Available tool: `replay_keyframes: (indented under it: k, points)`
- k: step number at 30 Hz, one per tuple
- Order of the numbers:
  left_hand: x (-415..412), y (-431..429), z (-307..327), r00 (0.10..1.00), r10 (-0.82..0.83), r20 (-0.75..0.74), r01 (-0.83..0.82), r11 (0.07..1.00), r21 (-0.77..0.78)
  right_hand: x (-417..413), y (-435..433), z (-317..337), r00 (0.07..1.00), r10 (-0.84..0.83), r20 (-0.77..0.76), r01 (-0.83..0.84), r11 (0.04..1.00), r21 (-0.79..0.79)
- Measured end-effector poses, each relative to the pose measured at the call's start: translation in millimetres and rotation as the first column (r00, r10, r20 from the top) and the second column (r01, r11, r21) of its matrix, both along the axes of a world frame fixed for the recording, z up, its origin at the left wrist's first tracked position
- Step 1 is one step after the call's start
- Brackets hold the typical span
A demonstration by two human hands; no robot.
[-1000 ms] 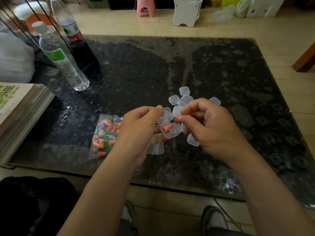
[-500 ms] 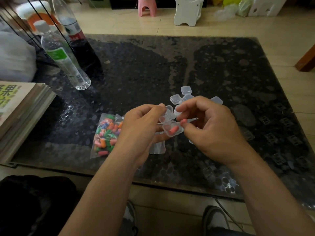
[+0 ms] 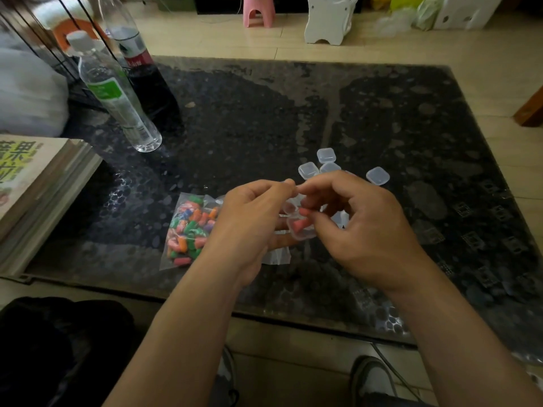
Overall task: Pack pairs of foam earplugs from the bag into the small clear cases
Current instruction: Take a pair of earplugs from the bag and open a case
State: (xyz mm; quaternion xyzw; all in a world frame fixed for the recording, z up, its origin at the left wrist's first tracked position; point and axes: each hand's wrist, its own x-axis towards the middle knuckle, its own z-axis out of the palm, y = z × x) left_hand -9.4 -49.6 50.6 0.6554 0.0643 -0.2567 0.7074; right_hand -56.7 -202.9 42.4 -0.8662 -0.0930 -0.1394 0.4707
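My left hand point(image 3: 249, 218) holds a small clear case point(image 3: 299, 229) open above the table, fingers curled round it. One pink-red earplug lies inside the case. My right hand point(image 3: 361, 227) pinches a second pink-red earplug point(image 3: 305, 212) just above the case's open tray. A clear bag point(image 3: 191, 230) of coloured foam earplugs lies flat on the table to the left of my left hand. Several empty clear cases point(image 3: 326, 155) sit on the table beyond my hands; some are hidden behind my fingers.
The dark glass table point(image 3: 264, 118) holds a clear water bottle point(image 3: 114, 95) and a dark cola bottle point(image 3: 141, 69) at the far left. A stack of books point(image 3: 35, 189) lies at the left edge. My shoes show on the floor below the near edge.
My right hand has brought the second earplug down closer to the open case. Both hands have shifted slightly; the case stays in my left hand.
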Motion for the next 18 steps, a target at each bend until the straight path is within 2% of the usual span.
replay_keyframes:
  k: [9,13,15,16,18]
  points:
    - [3.9,2.9,-2.6,0.997,0.076,0.015,-0.076,0.997,-0.008,-0.8,2.4,-2.5,0.996,0.076,-0.041,-0.077,0.996,-0.043]
    - [3.5,3.8,-1.4,0.998,0.069,-0.001,-0.069,0.997,-0.031,-0.6,3.1,-2.8,0.997,-0.054,-0.052,0.053,0.998,-0.019]
    - [3.3,3.3,-0.6,0.997,0.074,-0.007,-0.074,0.995,-0.068,1.1,1.5,-3.9,0.969,-0.196,-0.153,0.203,0.979,0.031]
    - [2.9,2.8,-0.5,0.998,0.066,0.005,-0.066,0.994,-0.082,2.8,0.7,-3.8,0.935,-0.240,-0.262,0.269,0.960,0.083]
    - [1.8,1.5,-4.1,0.996,0.034,0.088,-0.028,0.997,-0.069,5.4,1.6,0.6,0.832,-0.187,-0.523,0.366,0.892,0.263]
